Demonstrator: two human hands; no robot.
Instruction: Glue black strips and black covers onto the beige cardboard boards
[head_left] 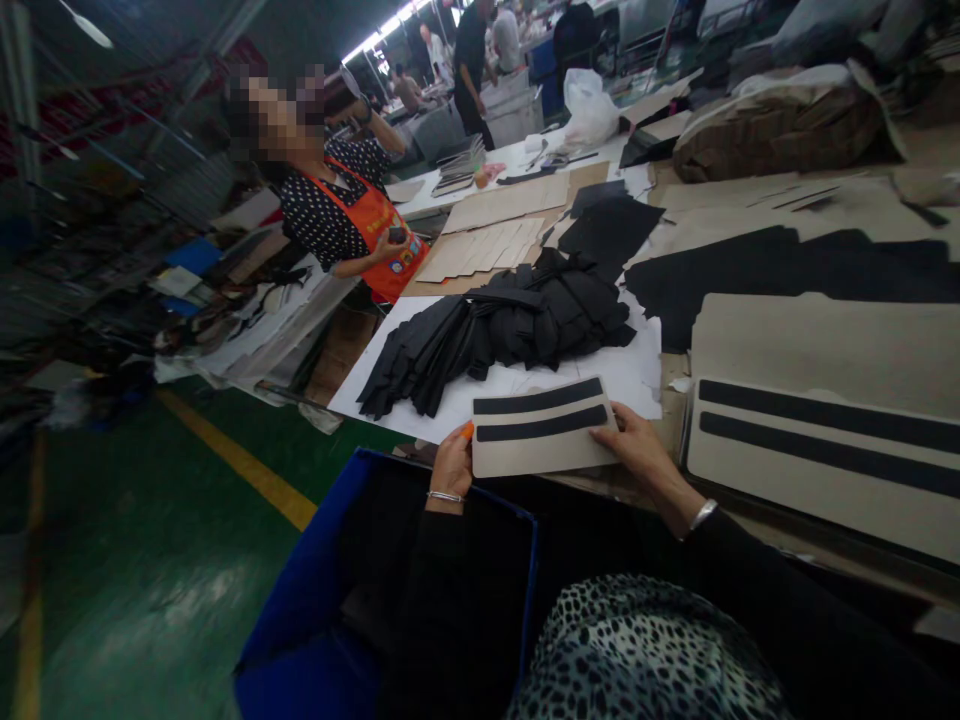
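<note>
A beige panel (541, 457) with two black strips across it is held up at the table's front edge. My left hand (453, 466) grips its left edge, with something orange at the fingertip. At the right edge my right hand (637, 445) is closed on the same panel, thumb in front. Just behind lies a heap of black strips (525, 315) on white paper (637, 375). To the right, larger beige panels (817, 345) are stacked, the front one bearing two black strips (832, 435).
A blue bin (300, 590) with dark contents stands below my left arm. Across the table are beige sheets (487, 250), black sheets (810, 270) and a wrapped bundle (780, 125). A person in an orange apron (382, 235) stands at the far left side.
</note>
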